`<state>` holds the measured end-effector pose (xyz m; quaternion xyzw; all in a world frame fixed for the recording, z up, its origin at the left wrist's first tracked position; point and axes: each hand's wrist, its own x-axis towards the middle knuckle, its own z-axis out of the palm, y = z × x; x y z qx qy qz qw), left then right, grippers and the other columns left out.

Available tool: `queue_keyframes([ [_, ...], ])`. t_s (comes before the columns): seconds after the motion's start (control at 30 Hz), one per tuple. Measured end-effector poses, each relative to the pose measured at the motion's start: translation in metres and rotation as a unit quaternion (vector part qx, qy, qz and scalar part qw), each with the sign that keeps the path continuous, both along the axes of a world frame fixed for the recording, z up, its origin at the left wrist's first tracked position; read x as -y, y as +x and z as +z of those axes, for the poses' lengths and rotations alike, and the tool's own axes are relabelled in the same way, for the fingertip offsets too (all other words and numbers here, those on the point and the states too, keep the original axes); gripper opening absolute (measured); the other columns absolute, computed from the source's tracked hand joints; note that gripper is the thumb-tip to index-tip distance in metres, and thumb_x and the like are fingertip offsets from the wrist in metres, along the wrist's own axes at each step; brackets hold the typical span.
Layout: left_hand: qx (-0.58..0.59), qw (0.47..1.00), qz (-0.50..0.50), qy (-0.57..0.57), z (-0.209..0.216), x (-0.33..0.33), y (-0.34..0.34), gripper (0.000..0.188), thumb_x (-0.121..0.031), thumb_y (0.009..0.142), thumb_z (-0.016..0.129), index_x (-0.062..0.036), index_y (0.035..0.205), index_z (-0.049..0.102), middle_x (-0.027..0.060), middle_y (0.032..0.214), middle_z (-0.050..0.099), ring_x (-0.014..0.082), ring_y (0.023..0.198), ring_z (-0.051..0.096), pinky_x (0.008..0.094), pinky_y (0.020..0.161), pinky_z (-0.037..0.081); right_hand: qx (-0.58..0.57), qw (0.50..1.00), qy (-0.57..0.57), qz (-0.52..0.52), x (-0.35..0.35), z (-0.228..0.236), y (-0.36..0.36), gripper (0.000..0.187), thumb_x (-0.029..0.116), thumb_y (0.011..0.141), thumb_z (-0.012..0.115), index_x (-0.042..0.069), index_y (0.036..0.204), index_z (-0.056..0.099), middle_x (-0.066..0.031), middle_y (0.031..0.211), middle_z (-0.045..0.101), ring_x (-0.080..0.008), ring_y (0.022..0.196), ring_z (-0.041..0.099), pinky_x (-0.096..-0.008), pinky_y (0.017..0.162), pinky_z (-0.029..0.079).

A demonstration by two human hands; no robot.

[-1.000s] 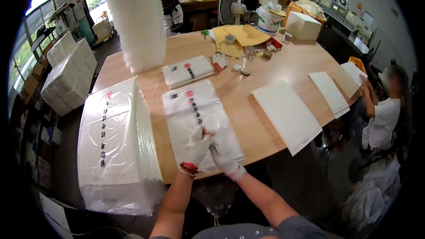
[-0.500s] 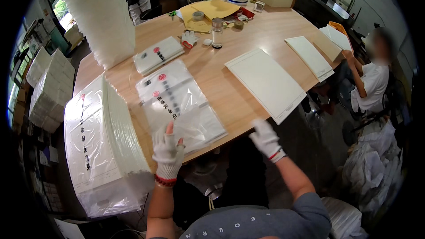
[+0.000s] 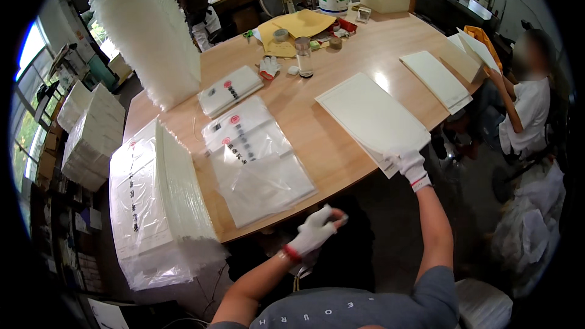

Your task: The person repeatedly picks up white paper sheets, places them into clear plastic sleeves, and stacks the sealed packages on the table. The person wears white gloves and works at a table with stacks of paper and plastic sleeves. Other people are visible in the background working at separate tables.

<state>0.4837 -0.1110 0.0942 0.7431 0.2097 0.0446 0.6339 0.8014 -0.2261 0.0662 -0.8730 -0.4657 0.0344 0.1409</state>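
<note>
Both my hands wear white knit gloves with bare fingertips showing on the left one. My right hand point(image 3: 412, 169) is at the near corner of a stack of large white paper sheets point(image 3: 373, 113), its fingers closed on the top sheet's corner, which lifts slightly. Before the table's front edge, my left hand point(image 3: 317, 229) hovers with nothing in it, fingers half bent and apart. Left of it lie clear plastic bags point(image 3: 262, 176) with red and black print. A tall stack of bagged paper point(image 3: 149, 201) stands at the table's left edge.
A folded bag bundle point(image 3: 231, 90), a spare glove point(image 3: 269, 67), a clear bottle point(image 3: 303, 58) and yellow envelopes point(image 3: 292, 27) lie farther back. A tall white stack point(image 3: 149, 36) rises at back left. On the right, a seated person point(image 3: 524, 103) handles paper beside a smaller sheet stack point(image 3: 434, 79).
My right hand has moved right and onto the paper stack's near corner. My left hand has left the plastic bags and swung right, in front of the table edge. The view has shifted slightly.
</note>
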Motion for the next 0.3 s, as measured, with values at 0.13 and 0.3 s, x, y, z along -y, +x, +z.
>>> queue_keyframes([
  [0.13,0.084,0.762,0.038,-0.641,-0.079,0.003,0.052,0.042,-0.026,0.09,0.054,-0.0046,0.124,0.044,0.0109,0.121,0.053,0.0217,0.108,0.051,0.0383,0.097,0.04,0.141,0.944,0.096,0.283,0.01,0.026,-0.097,0.026,0.035,0.081,0.061,0.011,0.09,0.063,-0.0086,0.08,0.061,-0.0288,0.071,0.059,-0.0373,0.063,0.049],
  [0.3,-0.032,0.899,0.083,-0.429,-0.047,0.0,0.018,0.043,-0.016,0.083,0.058,-0.0013,0.123,0.047,0.0127,0.118,0.053,0.0207,0.109,0.05,0.0356,0.098,0.038,-0.224,0.893,0.046,0.387,0.029,0.07,-0.145,0.027,0.034,0.083,0.058,0.01,0.094,0.064,-0.0096,0.089,0.061,-0.0274,0.089,0.058,-0.0355,0.084,0.045],
])
